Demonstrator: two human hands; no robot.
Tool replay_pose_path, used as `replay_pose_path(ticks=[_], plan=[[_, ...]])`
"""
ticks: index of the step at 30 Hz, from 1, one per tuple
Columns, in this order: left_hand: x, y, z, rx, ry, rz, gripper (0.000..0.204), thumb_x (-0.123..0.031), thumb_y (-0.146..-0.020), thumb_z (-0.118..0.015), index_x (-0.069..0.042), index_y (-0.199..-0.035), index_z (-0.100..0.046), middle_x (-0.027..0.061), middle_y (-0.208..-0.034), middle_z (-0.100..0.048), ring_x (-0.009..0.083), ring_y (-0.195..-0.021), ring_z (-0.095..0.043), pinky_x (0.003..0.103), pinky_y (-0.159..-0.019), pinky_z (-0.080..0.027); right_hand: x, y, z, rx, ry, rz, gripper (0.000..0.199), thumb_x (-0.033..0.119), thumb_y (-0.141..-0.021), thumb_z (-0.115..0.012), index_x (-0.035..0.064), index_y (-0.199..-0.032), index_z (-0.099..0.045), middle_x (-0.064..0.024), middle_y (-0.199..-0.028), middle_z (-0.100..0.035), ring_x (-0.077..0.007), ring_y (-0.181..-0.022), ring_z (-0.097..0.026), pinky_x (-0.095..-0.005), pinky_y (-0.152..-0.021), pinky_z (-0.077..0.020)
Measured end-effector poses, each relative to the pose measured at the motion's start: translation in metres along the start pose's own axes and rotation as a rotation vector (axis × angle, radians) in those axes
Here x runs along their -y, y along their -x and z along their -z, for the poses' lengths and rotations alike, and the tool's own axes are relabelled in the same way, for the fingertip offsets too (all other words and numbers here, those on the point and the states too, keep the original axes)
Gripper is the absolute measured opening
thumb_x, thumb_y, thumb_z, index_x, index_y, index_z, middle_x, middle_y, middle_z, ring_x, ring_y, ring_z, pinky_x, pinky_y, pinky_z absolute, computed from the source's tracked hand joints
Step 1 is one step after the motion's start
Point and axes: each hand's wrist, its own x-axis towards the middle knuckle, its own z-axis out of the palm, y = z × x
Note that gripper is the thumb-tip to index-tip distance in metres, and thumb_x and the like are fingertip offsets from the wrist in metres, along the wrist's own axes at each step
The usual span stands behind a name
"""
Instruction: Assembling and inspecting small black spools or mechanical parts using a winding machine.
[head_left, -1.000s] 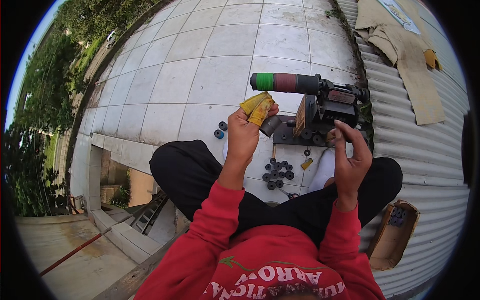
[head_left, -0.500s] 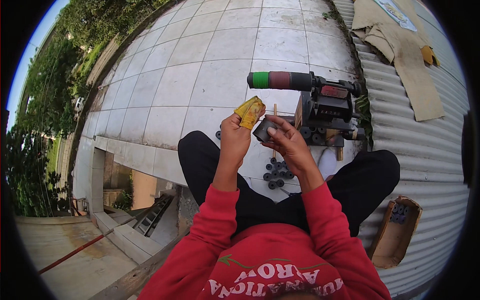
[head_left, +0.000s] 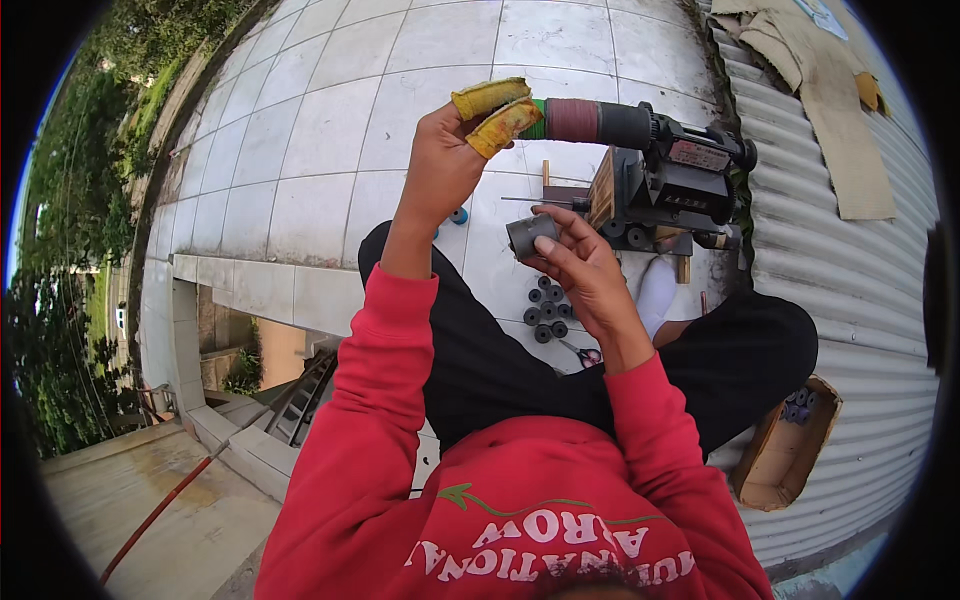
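My left hand (head_left: 455, 140), with yellow cloth covers (head_left: 490, 97) on its fingers, is closed around the green-wound end of a horizontal roller (head_left: 572, 120). The covered fingers hide most of the green band and the roller's tip. Maroon winding and a dark section show farther right, where the roller joins a black motorised machine (head_left: 685, 180). My right hand (head_left: 585, 265) grips a short dark grey hollow cylinder (head_left: 532, 237) between thumb and fingers, below the roller and apart from it.
Several small dark rollers (head_left: 547, 310) lie on the white tiles between my legs, near a pair of scissors (head_left: 588, 355). A wooden box (head_left: 770, 470) holding small rollers sits on the corrugated metal at right. Cardboard (head_left: 850, 170) lies beyond it. At left is an opening with a ladder (head_left: 300, 400).
My left hand has moved up and away from the cylinder to the roller's green end. My right hand still holds the cylinder, shifted slightly. The view has tilted a little.
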Motion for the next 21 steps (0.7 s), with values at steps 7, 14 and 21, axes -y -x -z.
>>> replay_pose_path(ticks=[7, 14, 21], plan=[[-0.005, 0.0, -0.001, -0.022, 0.04, 0.021, 0.033, -0.013, -0.101, -0.081, 0.002, -0.13, -0.076, 0.0084, -0.118, -0.081, 0.0124, -0.107, -0.074, 0.027, -0.092, -0.061, -0.011, -0.01, 0.004, -0.026, -0.013, 0.006, 0.05, 0.0, -0.095, -0.081, 0.0027, -0.14, -0.058, -0.008, -0.132, -0.067, -0.0149, -0.118, -0.071, -0.0263, -0.102, -0.0552], [-0.007, 0.0, 0.001, 0.013, 0.005, -0.007, 0.035, -0.003, -0.099, -0.08, 0.004, -0.132, -0.073, 0.0074, -0.119, -0.08, 0.0116, -0.107, -0.074, 0.026, -0.092, -0.058, -0.108, -0.027, 0.072, -0.355, 0.537, -0.188, 0.048, 0.007, -0.093, -0.084, 0.0029, -0.135, -0.062, -0.0095, -0.127, -0.067, -0.0146, -0.111, -0.069, -0.0277, -0.096, -0.054], [-0.004, 0.003, -0.003, -0.045, 0.064, 0.011, 0.039, -0.007, -0.089, -0.09, 0.001, -0.126, -0.078, 0.0087, -0.117, -0.08, 0.0142, -0.103, -0.075, 0.03, -0.092, -0.06, -0.21, -0.021, 0.194, -0.973, 1.178, 0.041, 0.047, 0.009, -0.084, -0.085, 0.0024, -0.126, -0.065, -0.0198, -0.121, -0.067, -0.0387, -0.114, -0.065, -0.0445, -0.102, -0.052]])
